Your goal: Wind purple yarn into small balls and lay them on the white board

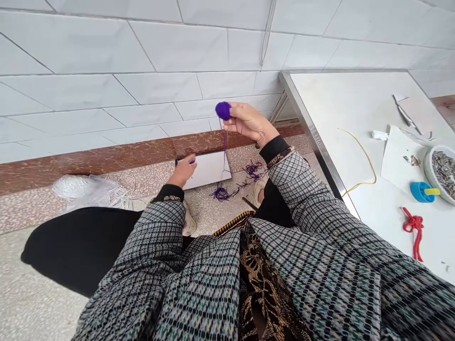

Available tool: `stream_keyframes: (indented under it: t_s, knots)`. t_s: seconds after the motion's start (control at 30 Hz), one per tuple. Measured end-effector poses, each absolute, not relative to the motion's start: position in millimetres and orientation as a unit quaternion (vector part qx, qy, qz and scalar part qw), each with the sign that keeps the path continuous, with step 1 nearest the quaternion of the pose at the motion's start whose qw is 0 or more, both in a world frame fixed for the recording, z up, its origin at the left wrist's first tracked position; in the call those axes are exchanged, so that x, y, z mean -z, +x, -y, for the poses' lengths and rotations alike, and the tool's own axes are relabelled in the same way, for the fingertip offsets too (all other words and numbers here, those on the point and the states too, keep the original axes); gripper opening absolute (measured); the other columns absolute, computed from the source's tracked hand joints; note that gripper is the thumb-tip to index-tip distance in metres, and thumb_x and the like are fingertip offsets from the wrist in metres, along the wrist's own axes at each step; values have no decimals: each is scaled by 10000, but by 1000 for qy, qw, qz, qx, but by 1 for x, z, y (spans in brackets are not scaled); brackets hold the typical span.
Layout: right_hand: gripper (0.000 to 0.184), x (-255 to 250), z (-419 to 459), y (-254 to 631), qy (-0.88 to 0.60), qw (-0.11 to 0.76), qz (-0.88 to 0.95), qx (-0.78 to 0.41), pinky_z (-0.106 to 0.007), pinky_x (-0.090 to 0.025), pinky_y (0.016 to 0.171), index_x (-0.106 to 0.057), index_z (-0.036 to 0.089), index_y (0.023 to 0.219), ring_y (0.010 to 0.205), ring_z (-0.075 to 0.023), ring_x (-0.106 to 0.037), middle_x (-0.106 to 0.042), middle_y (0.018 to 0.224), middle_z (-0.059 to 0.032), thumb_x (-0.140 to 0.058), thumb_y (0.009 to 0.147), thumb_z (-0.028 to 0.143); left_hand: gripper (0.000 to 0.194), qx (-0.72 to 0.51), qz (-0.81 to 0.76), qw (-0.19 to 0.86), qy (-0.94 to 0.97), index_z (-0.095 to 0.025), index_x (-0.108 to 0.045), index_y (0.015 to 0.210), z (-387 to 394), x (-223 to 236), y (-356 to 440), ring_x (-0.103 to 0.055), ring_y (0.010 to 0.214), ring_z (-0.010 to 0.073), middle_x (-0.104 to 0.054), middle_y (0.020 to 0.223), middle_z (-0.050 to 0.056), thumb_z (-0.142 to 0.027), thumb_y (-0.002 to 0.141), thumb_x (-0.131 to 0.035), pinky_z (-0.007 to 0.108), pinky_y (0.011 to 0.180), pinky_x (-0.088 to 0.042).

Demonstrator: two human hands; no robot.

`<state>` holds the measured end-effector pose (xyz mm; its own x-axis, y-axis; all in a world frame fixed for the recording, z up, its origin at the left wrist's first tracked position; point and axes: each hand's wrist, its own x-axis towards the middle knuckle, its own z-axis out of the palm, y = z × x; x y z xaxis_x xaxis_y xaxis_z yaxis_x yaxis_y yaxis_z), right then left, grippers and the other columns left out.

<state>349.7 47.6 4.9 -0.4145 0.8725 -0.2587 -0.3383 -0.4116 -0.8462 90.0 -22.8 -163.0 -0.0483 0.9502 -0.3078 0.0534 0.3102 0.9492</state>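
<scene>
My right hand [247, 122] is raised and closed round the edge of a small ball of purple yarn [223, 111]. A purple strand [224, 142] hangs down from the ball in front of a white rectangular board [209, 171] with a dark edge. My left hand [182, 171] is lower, over the left end of the board. Its fingers are closed, and a small purple thing shows at the fingertips; what it is I cannot make out. Loose purple yarn [220, 193] lies on the floor by the board, with another tangle [253, 169] to the right.
White yarn with a clear plastic bag [88, 188] lies on the floor at left. On the right a white table [341, 104] carries a yellow cord [369, 166], a red knotted cord [414, 225], a blue round holder [422, 192] and a bowl [428, 163] of small pieces. A tiled wall [159, 52] stands ahead.
</scene>
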Motion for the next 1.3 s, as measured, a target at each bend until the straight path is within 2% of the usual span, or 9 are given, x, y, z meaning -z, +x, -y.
stream_keyframes:
  t_s: [0.13, 0.27, 0.37, 0.47, 0.6, 0.8, 0.97, 1.1, 1.3]
  knots:
    - [336, 16, -56, 334, -338, 344, 415, -771, -191, -583, 644, -655, 226, 964, 661, -110, -572, -605, 706, 68, -987, 950, 271, 488, -518, -448, 596, 419, -227, -839, 1189, -13, 108, 120, -727, 1540, 337, -862, 1369, 141, -113, 717, -795, 501, 1397, -519]
    - [403, 30, -72, 327, -320, 336, 436, -771, -198, -565, 666, -619, 236, 939, 697, -107, -566, -575, 728, 81, -1016, 927, 303, 321, -521, -359, 636, 441, -203, -821, 1154, -30, 64, 134, -863, 1214, 351, -852, 1134, 130, -224, 834, -827, 552, 1234, -665]
    - [409, 38, -83, 324, -328, 333, 442, -766, -197, -555, 746, -552, 236, 964, 722, -83, -516, -474, 738, 104, -918, 1079, 377, 265, -499, -389, 639, 438, -194, -800, 1143, -32, 59, 127, -880, 995, 317, -832, 1026, 110, -318, 925, -887, 552, 1131, -712]
    - [445, 40, -87, 323, -337, 331, 442, -763, -239, -535, 847, -516, 235, 957, 773, -82, -477, -436, 743, 103, -770, 1182, 522, 279, -496, -407, 631, 437, -204, -800, 1117, -35, 69, 118, -885, 1022, 315, -849, 1017, 102, -366, 930, -930, 536, 1131, -714]
    - [569, 31, -81, 321, -317, 335, 449, -765, -315, -535, 923, -531, 261, 948, 860, -131, -494, -510, 747, 76, -842, 1033, 730, 277, -514, -361, 656, 419, -196, -841, 1101, -42, 79, 114, -877, 1141, 360, -861, 1010, 121, -308, 873, -952, 590, 1201, -681]
    - [389, 18, -73, 309, -339, 347, 438, -757, -301, -579, 972, -562, 253, 1037, 881, -126, -515, -560, 819, 73, -893, 1006, 456, 224, -546, -365, 642, 395, -183, -783, 989, -40, 79, 123, -868, 1110, 333, -827, 995, 110, -269, 931, -982, 562, 1195, -683]
    - [229, 9, -63, 299, -377, 397, 409, -730, -185, -608, 856, -567, 234, 1025, 828, -98, -576, -533, 823, 58, -739, 1174, 243, 245, -516, -417, 585, 466, -184, -698, 898, -27, 72, 132, -646, 597, 116, -615, 662, -29, -278, 1096, -806, 280, 786, -678]
    - [188, 11, -63, 297, -450, 408, 473, -638, -161, -555, 722, -578, 210, 1032, 706, -80, -578, -579, 840, 56, -643, 1170, 100, 261, -416, -444, 561, 561, -180, -694, 884, -13, 56, 130, -459, 521, 85, -466, 588, -59, -183, 1141, -649, 216, 659, -547]
    - [268, 27, -66, 316, -507, 205, 667, -506, -168, -486, 647, -602, 197, 1001, 682, -90, -583, -635, 817, 56, -767, 958, -9, 324, -338, -396, 592, 616, -190, -677, 797, -14, 48, 106, -419, 546, 110, -448, 600, -26, -334, 1067, -783, 285, 620, -433]
